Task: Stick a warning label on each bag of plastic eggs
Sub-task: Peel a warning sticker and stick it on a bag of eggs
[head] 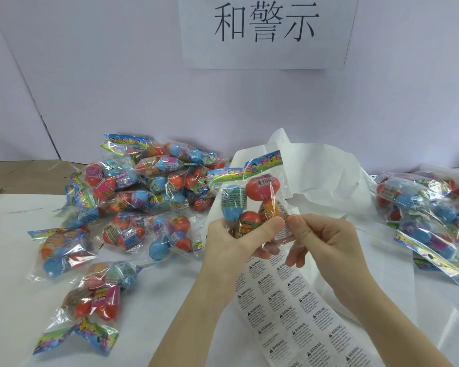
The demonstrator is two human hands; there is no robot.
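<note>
I hold one clear bag of plastic eggs (252, 197) upright at the centre, its colourful header strip on top. My left hand (239, 239) grips the bag's lower part, thumb across the front. My right hand (321, 237) pinches the bag's lower right side, where a small white warning label (282, 233) lies against the plastic under the thumb. Below my hands lies a sheet of warning labels (294, 308) in rows on the white table.
A big pile of egg bags (149, 186) covers the left side of the table (16, 234), with loose bags nearer me (96, 295). Another heap of bags (429, 215) lies at the right. Crumpled white backing paper (326, 176) sits behind my hands. A paper sign (265, 27) hangs on the wall.
</note>
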